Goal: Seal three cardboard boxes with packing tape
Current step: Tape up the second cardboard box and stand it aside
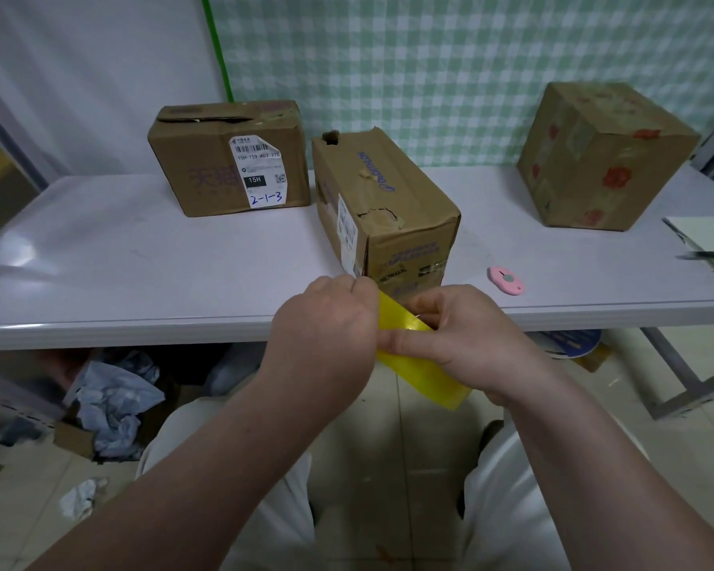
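Three cardboard boxes stand on the white table [141, 257]. The left box [227, 158] carries a white shipping label, the middle box [384, 208] lies nearest to me with torn old tape, and the right box [602, 158] has red flower prints. In front of the table's near edge, both hands hold a roll of yellow packing tape [421, 372]. My left hand [326, 323] grips its left side. My right hand [470, 335] curls round its right side, the thumb lying across the tape. Most of the roll is hidden by my hands.
A pink box cutter [505, 280] lies on the table right of the middle box. White paper and a dark tool [705, 245] sit at the far right edge. Crumpled paper and cardboard scraps [112, 401] lie on the floor under the table.
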The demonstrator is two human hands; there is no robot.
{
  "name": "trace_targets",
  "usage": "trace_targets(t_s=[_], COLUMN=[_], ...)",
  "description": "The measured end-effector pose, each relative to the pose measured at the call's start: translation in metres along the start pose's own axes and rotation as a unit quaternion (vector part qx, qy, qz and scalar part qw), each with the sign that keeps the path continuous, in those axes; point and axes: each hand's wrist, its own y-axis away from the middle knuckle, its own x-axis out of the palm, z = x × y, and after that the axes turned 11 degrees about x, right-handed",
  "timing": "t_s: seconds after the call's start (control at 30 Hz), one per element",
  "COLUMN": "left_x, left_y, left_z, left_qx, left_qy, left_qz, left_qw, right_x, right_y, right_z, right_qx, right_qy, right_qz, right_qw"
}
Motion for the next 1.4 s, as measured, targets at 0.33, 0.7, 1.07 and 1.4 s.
trace_targets(t_s=[0.33, 0.7, 1.07, 1.4], left_x=[0.002, 0.004, -0.038, -0.037], left_y=[-0.008, -0.013, -0.034, -0.096], left_z=[0.011, 0.031, 0.019, 0.065], left_qx=[-0.073, -0.117, -0.018, -0.012], left_qy=[0.346, 0.321, 0.145, 0.165], left_qz=[0.025, 0.053, -0.009, 0.002], left_qw=[0.935, 0.938, 0.989, 0.986], right_x=[-0.014, -0.006, 0.002, -0.032], right_y=[-0.003, 0.002, -0.002, 0.009], right_z=[-0.004, -0.032, -0.005, 0.016], right_qx=[0.034, 0.02, 0.077, 0.092], right_qy=[-0.062, -0.207, 0.032, -0.14], right_qz=[0.094, 0.175, -0.007, -0.005], right_qw=[0.993, 0.962, 0.997, 0.986])
